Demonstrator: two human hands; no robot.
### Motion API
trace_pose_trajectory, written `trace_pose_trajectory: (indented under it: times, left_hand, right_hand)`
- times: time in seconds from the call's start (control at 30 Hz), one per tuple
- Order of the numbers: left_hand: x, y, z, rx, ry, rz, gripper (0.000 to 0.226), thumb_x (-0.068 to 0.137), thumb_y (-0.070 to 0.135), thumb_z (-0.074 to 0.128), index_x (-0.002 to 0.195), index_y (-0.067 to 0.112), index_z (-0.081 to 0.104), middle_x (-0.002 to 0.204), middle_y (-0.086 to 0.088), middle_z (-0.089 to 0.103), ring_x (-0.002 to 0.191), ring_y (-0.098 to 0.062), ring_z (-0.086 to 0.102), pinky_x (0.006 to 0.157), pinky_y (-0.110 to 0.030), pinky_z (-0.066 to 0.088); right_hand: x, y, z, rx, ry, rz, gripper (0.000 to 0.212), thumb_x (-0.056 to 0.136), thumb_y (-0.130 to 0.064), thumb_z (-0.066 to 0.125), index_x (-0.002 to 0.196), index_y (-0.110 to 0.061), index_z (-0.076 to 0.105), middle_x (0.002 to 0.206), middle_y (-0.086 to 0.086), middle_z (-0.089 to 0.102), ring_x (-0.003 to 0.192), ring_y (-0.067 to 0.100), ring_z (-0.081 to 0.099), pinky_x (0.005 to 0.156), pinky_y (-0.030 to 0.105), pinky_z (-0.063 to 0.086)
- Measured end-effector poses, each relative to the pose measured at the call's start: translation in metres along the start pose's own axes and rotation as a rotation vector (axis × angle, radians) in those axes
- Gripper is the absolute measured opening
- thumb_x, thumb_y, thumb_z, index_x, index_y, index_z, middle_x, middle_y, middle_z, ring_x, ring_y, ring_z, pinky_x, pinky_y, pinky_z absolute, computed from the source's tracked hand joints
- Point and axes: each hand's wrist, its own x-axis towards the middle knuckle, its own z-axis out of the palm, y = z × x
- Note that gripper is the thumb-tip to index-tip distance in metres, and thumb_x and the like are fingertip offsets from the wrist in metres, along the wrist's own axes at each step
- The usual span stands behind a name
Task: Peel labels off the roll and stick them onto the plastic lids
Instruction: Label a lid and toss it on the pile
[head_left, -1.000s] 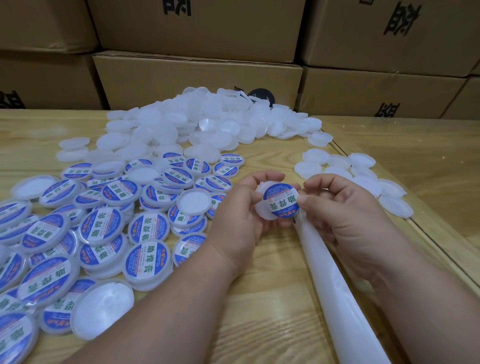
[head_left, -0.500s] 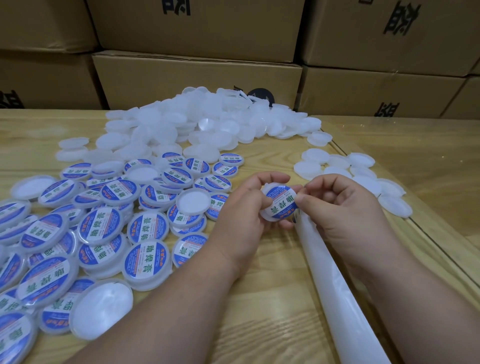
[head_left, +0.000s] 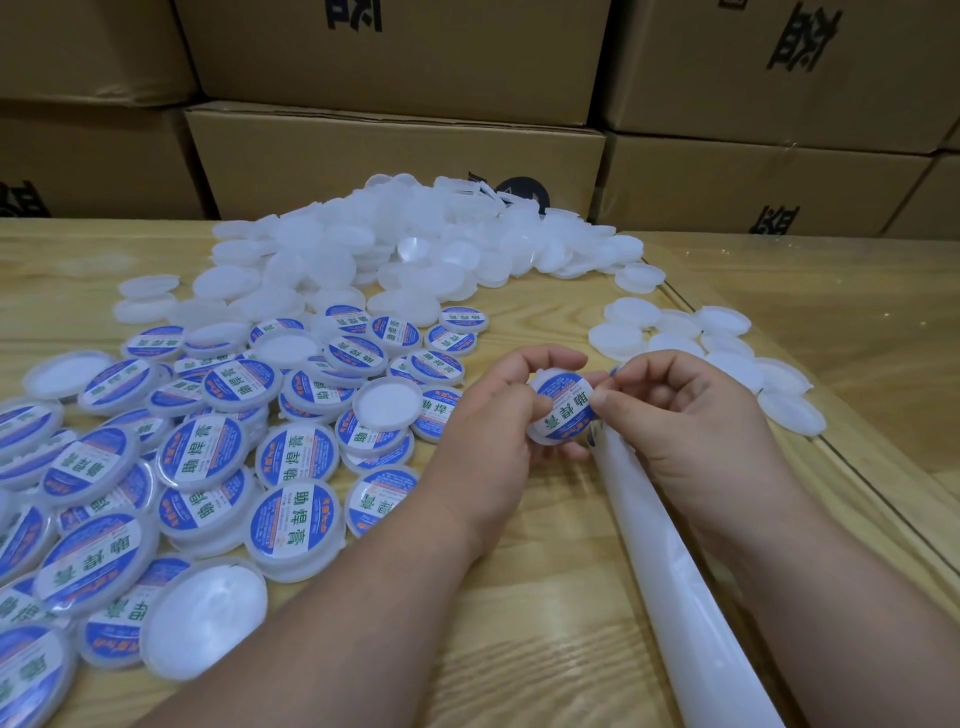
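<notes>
Stacked brown cardboard boxes (head_left: 395, 150) with black printing close off the back of the head view, and in front of them lies a pale wooden worktop (head_left: 519, 649) covered with lids.

Held above the worktop's middle is a small round white plastic lid (head_left: 558, 410), its face tilted toward the camera and carrying a round blue-and-white label (head_left: 563, 408) with green characters. The left hand (head_left: 498, 441) grips the lid by its left rim, thumb on the front and fingers curled behind. The right hand (head_left: 685, 431) pinches the lid's right edge, thumb tip on the label's rim. Compared with a second ago, the label now sits squarely within the lid rather than hanging off its right side, and the right thumb has moved onto the label's edge; the hands have hardly shifted place.

Under the right hand runs a long white glossy roll of label backing (head_left: 675, 582), lying on the worktop toward the lower right corner.

Left of the hands spreads a heap of labelled white lids (head_left: 208, 452), overlapping, a few face down showing plain white. Behind it rises a pile of unlabelled translucent white lids (head_left: 395, 249). A smaller cluster of plain white lids (head_left: 727, 353) lies just beyond the right hand.
</notes>
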Motion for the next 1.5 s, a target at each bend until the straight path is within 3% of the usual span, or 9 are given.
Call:
trace_pose_trajectory:
  times: [0.1,0.33,0.57,0.7,0.9,1.0,1.23,1.4,1.5]
  left_hand:
    - [0.000,0.001,0.000,0.001,0.001,0.000,0.041,0.072,0.010,0.042,0.086,0.027,0.076,0.100,-0.011,0.078,0.083,-0.022,0.072,0.059,-0.032,0.055]
    - [-0.002,0.001,0.000,0.074,0.003,0.006,0.041,0.073,0.007,0.042,0.096,0.024,0.071,0.101,-0.007,0.078,0.085,-0.019,0.073,0.064,-0.033,0.056]
    - [-0.003,-0.002,0.001,0.247,0.046,0.062,0.050,0.085,-0.016,0.043,0.107,0.024,0.062,0.100,0.004,0.078,0.093,-0.011,0.074,0.064,-0.025,0.059]
    - [-0.002,-0.003,0.001,0.242,0.065,0.102,0.044,0.089,-0.012,0.048,0.112,0.024,0.057,0.104,0.004,0.078,0.100,-0.012,0.074,0.065,-0.023,0.059]
    - [-0.003,0.001,0.000,0.162,0.101,0.080,0.020,0.095,0.004,0.067,0.110,0.017,0.072,0.109,0.008,0.077,0.107,-0.006,0.070,0.068,-0.024,0.058]
    - [-0.005,0.002,0.001,0.133,0.114,0.078,0.012,0.095,0.014,0.070,0.099,0.019,0.079,0.113,0.010,0.075,0.099,-0.014,0.074,0.065,-0.024,0.058]
    - [-0.008,0.008,0.001,0.148,0.148,0.065,0.004,0.091,0.034,0.073,0.094,0.031,0.074,0.092,-0.004,0.079,0.072,-0.021,0.076,0.046,-0.022,0.050]
    - [-0.007,0.010,0.002,0.170,0.203,0.011,0.052,0.096,0.067,0.041,0.094,0.023,0.070,0.069,-0.006,0.075,0.034,-0.019,0.051,0.040,-0.023,0.041]
    - [-0.007,0.008,0.003,0.213,0.216,0.003,0.052,0.093,0.070,0.042,0.073,0.030,0.067,0.055,-0.007,0.064,0.032,-0.018,0.043,0.038,-0.022,0.035]
  right_hand:
    - [0.000,0.000,0.000,-0.021,0.002,0.003,0.012,0.089,0.001,0.073,0.090,-0.006,0.063,0.092,0.001,0.080,0.089,0.022,0.077,0.076,0.027,0.062]
    - [0.000,0.000,0.001,-0.008,0.019,-0.004,0.015,0.087,0.002,0.075,0.089,-0.005,0.062,0.090,0.002,0.080,0.088,0.022,0.077,0.072,0.023,0.061]
    - [-0.002,-0.001,0.002,0.049,0.014,-0.029,0.016,0.087,0.002,0.075,0.086,-0.008,0.063,0.086,0.002,0.080,0.076,0.011,0.076,0.062,0.015,0.054]
    - [-0.003,-0.004,0.001,0.036,-0.010,-0.043,0.018,0.093,0.006,0.064,0.086,-0.011,0.060,0.085,0.003,0.080,0.050,0.004,0.058,0.048,0.014,0.044]
    - [-0.005,-0.006,-0.001,0.020,-0.029,-0.096,0.022,0.094,0.008,0.056,0.086,-0.013,0.061,0.087,0.006,0.080,0.050,0.010,0.059,0.049,0.010,0.044]
    - [-0.004,-0.006,-0.002,0.045,-0.011,-0.127,0.025,0.093,0.010,0.053,0.085,-0.013,0.060,0.090,0.005,0.080,0.050,0.012,0.057,0.048,0.013,0.044]
    - [0.001,-0.003,-0.008,0.017,0.123,-0.159,0.021,0.083,0.000,0.053,0.079,-0.018,0.063,0.084,0.004,0.078,0.049,0.012,0.052,0.046,0.016,0.042]
    - [0.005,0.000,-0.010,0.006,0.179,-0.120,0.021,0.082,-0.001,0.052,0.078,-0.018,0.064,0.080,0.002,0.077,0.049,0.009,0.052,0.046,0.015,0.042]
    - [0.005,0.001,-0.010,0.007,0.200,-0.102,0.022,0.083,-0.001,0.053,0.078,-0.019,0.064,0.079,0.002,0.078,0.049,0.008,0.052,0.045,0.015,0.042]
